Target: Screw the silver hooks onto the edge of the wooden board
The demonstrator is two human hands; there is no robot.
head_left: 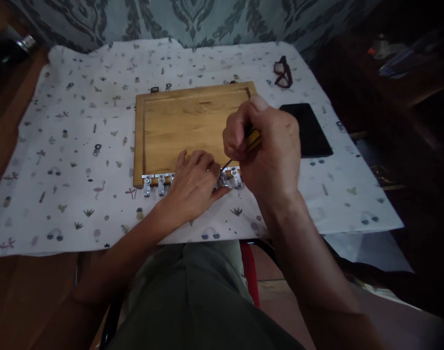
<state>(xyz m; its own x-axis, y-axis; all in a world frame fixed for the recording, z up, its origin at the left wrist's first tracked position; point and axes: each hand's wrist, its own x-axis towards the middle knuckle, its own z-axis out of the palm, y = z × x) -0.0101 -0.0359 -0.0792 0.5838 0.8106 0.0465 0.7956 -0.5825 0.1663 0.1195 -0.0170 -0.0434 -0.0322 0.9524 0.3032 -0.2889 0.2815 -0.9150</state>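
Note:
A framed wooden board (185,121) lies on the table, with a row of silver metal hooks (161,184) along its near edge. My left hand (193,187) rests over the middle of that row, fingers bent on the edge and thumb in front of it, holding the hook rail and covering several hooks. In my closed right hand (267,143) is a screwdriver (254,138) with a yellow and black handle, mostly hidden by the fingers. Its thin shaft slants down and left to a hook near the right end of the row, where the tip's exact contact is unclear.
A black flat tablet-like object (307,131) lies right of the board. Folded brown glasses (282,73) sit farther back. A printed white cloth (72,160) covers the table, its front edge close to my lap. Patterned fabric (193,22) rises behind.

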